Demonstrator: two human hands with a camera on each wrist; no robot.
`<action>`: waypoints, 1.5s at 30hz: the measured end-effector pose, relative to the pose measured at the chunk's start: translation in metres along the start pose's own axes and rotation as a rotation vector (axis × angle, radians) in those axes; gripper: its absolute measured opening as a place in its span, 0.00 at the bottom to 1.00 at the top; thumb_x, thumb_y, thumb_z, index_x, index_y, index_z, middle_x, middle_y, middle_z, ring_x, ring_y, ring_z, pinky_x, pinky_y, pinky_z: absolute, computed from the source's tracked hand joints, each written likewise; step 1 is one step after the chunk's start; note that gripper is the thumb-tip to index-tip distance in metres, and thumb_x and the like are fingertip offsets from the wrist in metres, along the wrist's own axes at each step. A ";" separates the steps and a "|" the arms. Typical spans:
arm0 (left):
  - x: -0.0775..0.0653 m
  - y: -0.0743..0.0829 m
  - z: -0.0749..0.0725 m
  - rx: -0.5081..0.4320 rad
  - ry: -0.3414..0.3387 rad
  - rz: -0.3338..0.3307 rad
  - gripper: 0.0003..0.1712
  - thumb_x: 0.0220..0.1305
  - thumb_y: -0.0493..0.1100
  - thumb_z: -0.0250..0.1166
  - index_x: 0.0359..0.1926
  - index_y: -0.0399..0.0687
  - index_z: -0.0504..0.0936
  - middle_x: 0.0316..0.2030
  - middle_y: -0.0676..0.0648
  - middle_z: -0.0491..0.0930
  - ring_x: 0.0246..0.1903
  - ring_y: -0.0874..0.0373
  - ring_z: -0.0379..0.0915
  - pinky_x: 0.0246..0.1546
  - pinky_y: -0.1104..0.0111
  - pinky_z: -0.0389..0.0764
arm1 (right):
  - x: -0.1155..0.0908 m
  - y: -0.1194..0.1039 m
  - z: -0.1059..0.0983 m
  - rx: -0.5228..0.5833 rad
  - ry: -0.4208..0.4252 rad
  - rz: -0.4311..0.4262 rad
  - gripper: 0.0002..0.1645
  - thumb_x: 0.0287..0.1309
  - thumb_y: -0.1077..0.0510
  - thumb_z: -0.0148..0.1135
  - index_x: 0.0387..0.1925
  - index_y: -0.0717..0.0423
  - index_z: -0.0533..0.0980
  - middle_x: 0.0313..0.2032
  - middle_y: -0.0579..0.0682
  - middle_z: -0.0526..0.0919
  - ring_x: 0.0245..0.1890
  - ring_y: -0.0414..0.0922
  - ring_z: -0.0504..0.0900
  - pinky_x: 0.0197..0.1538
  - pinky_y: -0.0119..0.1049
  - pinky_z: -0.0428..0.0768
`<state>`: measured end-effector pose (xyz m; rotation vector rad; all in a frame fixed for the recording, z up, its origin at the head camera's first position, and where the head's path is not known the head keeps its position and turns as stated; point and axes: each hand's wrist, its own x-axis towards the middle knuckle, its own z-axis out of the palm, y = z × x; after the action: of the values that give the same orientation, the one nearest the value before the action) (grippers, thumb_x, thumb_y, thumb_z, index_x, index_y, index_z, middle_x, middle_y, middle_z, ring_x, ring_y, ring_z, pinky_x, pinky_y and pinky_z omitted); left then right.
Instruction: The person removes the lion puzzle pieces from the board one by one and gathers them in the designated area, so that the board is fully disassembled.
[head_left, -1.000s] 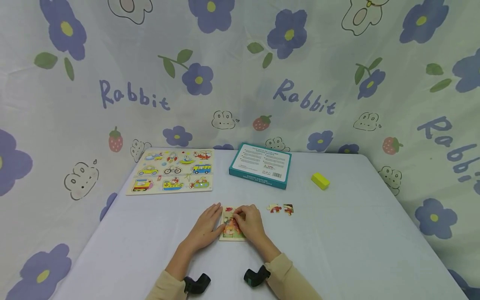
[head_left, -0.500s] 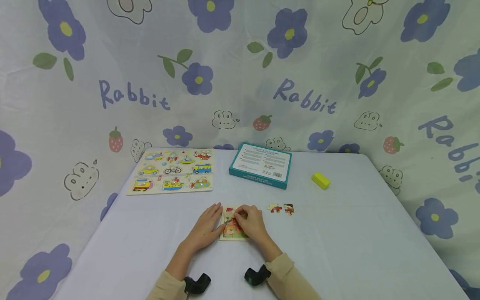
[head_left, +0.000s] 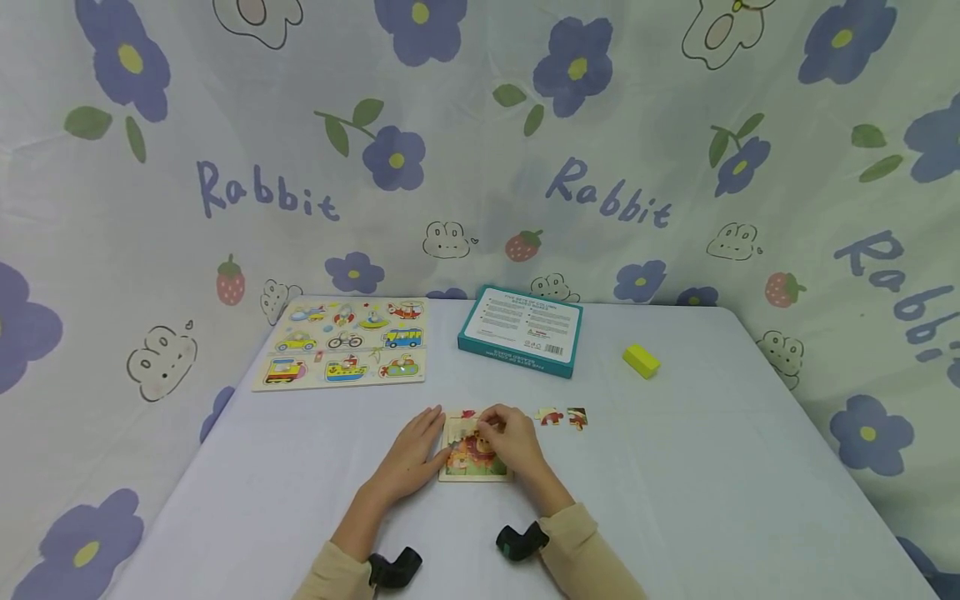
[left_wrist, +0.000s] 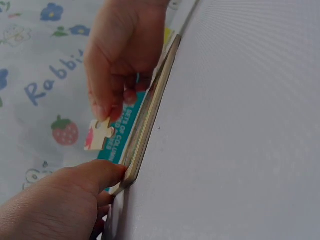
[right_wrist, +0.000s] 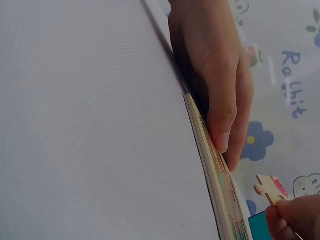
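Note:
A small wooden jigsaw puzzle (head_left: 474,469) in a light frame lies on the table, with an orange and green animal picture. My left hand (head_left: 411,454) rests along its left edge, fingers straight, thumb (left_wrist: 107,172) pressing the frame's near corner. Over the puzzle's upper right part, my right hand (head_left: 516,440) pinches a cream puzzle piece (left_wrist: 100,134) with a pink patch between thumb and fingertips. In the right wrist view this puzzle piece (right_wrist: 271,188) is held up above the frame. Part of the puzzle's right side is hidden beneath the right hand.
Two loose puzzle pieces (head_left: 564,417) lie right of the puzzle. Farther back are a vehicle-picture board (head_left: 352,346), a teal and white box (head_left: 521,329) and a yellow block (head_left: 641,361). A patterned curtain (head_left: 480,150) hangs behind the white table (head_left: 712,500).
My right hand has shifted slightly right and away from me with the pinched piece, uncovering more of the puzzle's picture. The left hand has stayed in place.

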<state>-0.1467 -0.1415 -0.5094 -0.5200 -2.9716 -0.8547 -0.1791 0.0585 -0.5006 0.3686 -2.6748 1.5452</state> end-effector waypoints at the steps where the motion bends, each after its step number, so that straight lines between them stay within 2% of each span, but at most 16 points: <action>1: 0.000 0.000 0.000 -0.002 0.000 0.000 0.35 0.63 0.51 0.57 0.66 0.38 0.61 0.67 0.44 0.55 0.67 0.50 0.45 0.65 0.55 0.51 | 0.000 0.000 -0.001 0.004 -0.002 0.003 0.03 0.56 0.57 0.62 0.28 0.51 0.78 0.27 0.43 0.77 0.28 0.40 0.71 0.29 0.30 0.72; 12: -0.001 0.000 0.001 -0.001 -0.012 -0.006 0.35 0.63 0.51 0.57 0.66 0.38 0.60 0.68 0.44 0.54 0.67 0.49 0.44 0.65 0.55 0.50 | 0.003 0.006 -0.017 0.012 -0.004 0.084 0.03 0.55 0.57 0.63 0.27 0.50 0.78 0.27 0.42 0.77 0.30 0.41 0.72 0.30 0.31 0.74; 19: -0.001 0.001 0.001 0.008 -0.009 0.003 0.35 0.64 0.50 0.57 0.66 0.37 0.60 0.68 0.44 0.54 0.67 0.49 0.44 0.65 0.55 0.50 | 0.005 0.010 -0.027 0.010 0.017 0.105 0.02 0.55 0.59 0.62 0.28 0.52 0.78 0.27 0.45 0.77 0.31 0.43 0.72 0.32 0.33 0.74; 23: -0.002 0.001 0.000 0.008 -0.009 0.002 0.35 0.64 0.50 0.56 0.66 0.37 0.60 0.67 0.43 0.54 0.67 0.49 0.44 0.65 0.55 0.50 | 0.005 0.014 -0.033 -0.015 0.046 0.129 0.03 0.55 0.59 0.62 0.27 0.52 0.78 0.27 0.44 0.77 0.30 0.42 0.71 0.32 0.32 0.73; 28: -0.002 0.000 0.000 0.011 -0.012 0.004 0.35 0.64 0.50 0.56 0.66 0.37 0.59 0.68 0.43 0.54 0.67 0.49 0.44 0.65 0.55 0.49 | 0.007 0.017 -0.041 -0.049 0.082 0.112 0.03 0.54 0.60 0.62 0.26 0.55 0.79 0.25 0.44 0.77 0.29 0.42 0.72 0.32 0.33 0.73; 35: 0.000 -0.001 -0.001 0.020 -0.009 0.036 0.35 0.64 0.48 0.56 0.65 0.34 0.60 0.67 0.42 0.54 0.67 0.47 0.45 0.64 0.54 0.50 | 0.007 0.022 -0.052 -0.092 0.076 0.126 0.03 0.52 0.60 0.62 0.28 0.57 0.79 0.25 0.44 0.78 0.28 0.41 0.73 0.32 0.33 0.74; 45: -0.001 -0.001 -0.001 0.018 -0.014 0.026 0.35 0.64 0.50 0.55 0.66 0.37 0.59 0.68 0.44 0.54 0.67 0.49 0.44 0.65 0.55 0.50 | 0.006 0.031 -0.059 -0.151 0.086 0.154 0.03 0.51 0.61 0.64 0.25 0.55 0.79 0.22 0.44 0.78 0.25 0.41 0.72 0.29 0.32 0.73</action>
<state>-0.1464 -0.1426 -0.5090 -0.5652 -2.9750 -0.8243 -0.1973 0.1232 -0.4960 0.0898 -2.7865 1.3457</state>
